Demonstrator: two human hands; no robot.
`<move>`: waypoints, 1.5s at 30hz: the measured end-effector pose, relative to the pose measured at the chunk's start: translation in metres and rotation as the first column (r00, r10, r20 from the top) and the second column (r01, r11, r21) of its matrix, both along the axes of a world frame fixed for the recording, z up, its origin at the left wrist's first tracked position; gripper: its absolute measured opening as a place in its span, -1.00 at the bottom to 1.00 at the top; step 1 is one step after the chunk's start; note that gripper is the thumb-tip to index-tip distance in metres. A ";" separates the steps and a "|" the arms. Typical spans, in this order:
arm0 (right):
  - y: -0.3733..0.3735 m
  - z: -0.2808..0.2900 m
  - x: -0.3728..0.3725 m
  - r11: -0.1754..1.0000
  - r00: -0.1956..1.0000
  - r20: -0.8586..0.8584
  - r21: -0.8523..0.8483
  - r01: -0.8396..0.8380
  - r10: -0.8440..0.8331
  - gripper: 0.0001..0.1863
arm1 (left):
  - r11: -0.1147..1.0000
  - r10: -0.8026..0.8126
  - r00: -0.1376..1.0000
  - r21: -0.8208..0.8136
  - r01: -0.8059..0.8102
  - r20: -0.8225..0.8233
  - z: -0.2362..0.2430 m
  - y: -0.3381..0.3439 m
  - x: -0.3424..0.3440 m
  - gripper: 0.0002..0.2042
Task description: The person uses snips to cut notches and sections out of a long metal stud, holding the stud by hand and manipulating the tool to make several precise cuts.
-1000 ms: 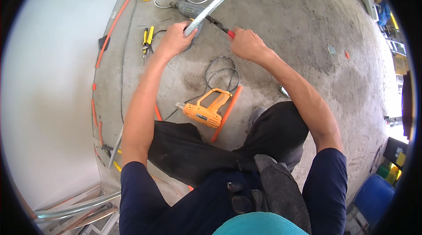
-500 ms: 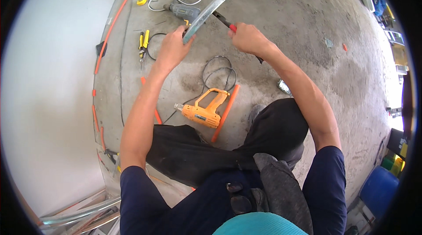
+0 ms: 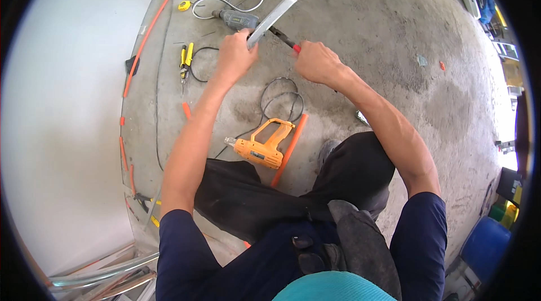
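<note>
My left hand is closed around the near end of a silvery metal channel, which slants up to the right. My right hand grips a pair of pliers with a dark head and red on the handle; their exact kind is hard to make out. The head of the pliers meets the right side of the channel, though the contact point is too small to read. Behind the channel, a grey power drill lies on the floor.
Between my knees lies an orange heat gun beside an orange tube, its dark cord looped beyond. To the left are yellow-handled pliers and a yellow tape measure. A white wall bounds the left side.
Both hands have come slightly nearer to me and downward in view, the channel and pliers with them. The channel appears a little shorter and turned. Both grips hold.
</note>
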State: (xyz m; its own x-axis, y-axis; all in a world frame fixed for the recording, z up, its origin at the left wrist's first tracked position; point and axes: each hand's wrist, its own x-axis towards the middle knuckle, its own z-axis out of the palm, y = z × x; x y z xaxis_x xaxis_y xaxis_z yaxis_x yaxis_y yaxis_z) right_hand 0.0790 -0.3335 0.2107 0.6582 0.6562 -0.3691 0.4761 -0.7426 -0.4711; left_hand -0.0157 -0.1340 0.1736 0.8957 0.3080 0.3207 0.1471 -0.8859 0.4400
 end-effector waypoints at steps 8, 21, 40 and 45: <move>-0.005 -0.015 0.003 0.996 1.000 0.028 0.089 0.009 -0.012 -0.69 | 0.867 -0.147 0.964 -0.497 0.017 -0.223 0.012 0.031 0.002 -0.66; -0.010 -0.021 0.008 0.995 0.999 0.030 0.097 0.008 -0.011 -0.59 | 0.949 -0.092 0.950 -0.315 -0.007 -0.299 0.008 0.019 0.000 -0.69; -0.004 -0.027 0.011 0.998 0.995 -0.093 0.055 0.043 -0.037 -0.50 | 0.998 0.064 0.998 -0.011 -0.063 0.025 -0.009 -0.039 0.004 -0.68; 0.006 -0.027 0.004 0.998 0.999 -0.047 0.057 0.028 -0.025 -0.51 | 0.996 0.059 0.997 0.070 -0.063 0.059 -0.015 -0.023 0.015 -0.72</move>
State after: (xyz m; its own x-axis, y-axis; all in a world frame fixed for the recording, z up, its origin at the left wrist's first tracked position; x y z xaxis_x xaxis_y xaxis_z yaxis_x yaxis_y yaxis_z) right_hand 0.0834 -0.3277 0.1832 0.6585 0.6598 -0.3621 0.4333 -0.7257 -0.5344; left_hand -0.0006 -0.1572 0.1589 0.8557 0.3363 0.3934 0.1790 -0.9055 0.3847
